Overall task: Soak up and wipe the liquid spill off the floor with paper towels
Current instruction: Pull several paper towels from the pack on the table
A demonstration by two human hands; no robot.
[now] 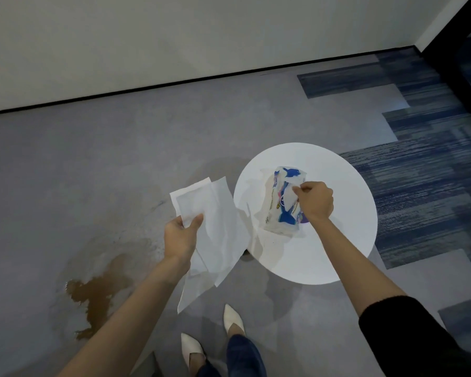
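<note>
A brown liquid spill point(98, 295) lies on the grey floor at the lower left, with a fainter wet patch around it. My left hand point(181, 238) is shut on several white paper towels point(215, 227), which hang loosely above the floor to the right of the spill. My right hand point(316, 201) pinches a white sheet at the opening of a blue and white paper towel pack point(282, 208). That pack lies on a round white table point(337, 254).
A white wall with a black skirting line point(174, 83) runs across the back. Blue striped carpet tiles point(424, 186) cover the floor at the right. My two white pointed shoes point(233, 319) stand on the grey floor below the table.
</note>
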